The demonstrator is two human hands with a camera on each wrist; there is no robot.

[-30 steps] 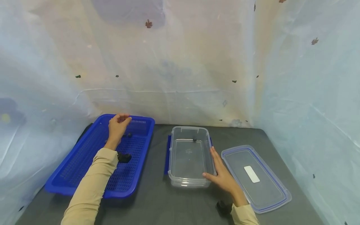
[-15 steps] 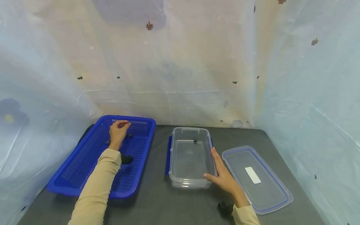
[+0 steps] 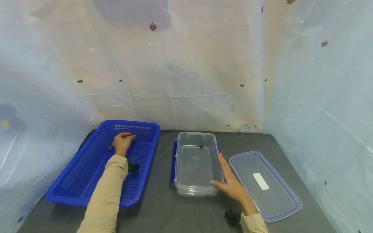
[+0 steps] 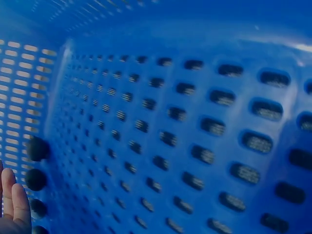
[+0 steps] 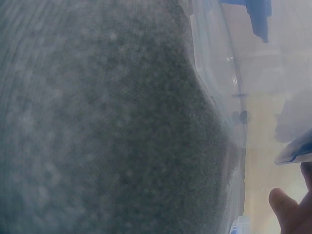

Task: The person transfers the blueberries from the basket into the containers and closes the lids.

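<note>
Inside the far half of a blue perforated basket (image 3: 145, 181), my left hand (image 3: 121, 144) reaches down with fingers bent loosely. Several small dark balls (image 4: 36, 179) lie against the basket's end wall. In the left wrist view the fingertips (image 4: 20, 200) are beside these balls, and I see nothing held. My right hand (image 3: 231, 183) rests against the right side and near corner of a clear plastic container (image 3: 193, 168), fingers mostly straight. One dark ball (image 3: 201, 146) lies inside the container, toward its far end.
A clear lid (image 3: 279, 194) with a blue seal and a white label lies right of the container. Blue side flaps (image 3: 173, 161) stick out from the container. A patterned sheet (image 3: 180, 64) hangs behind the dark table (image 3: 163, 207).
My left hand has moved lower into the basket, toward the dark balls. The right hand and the container stay where they were.
</note>
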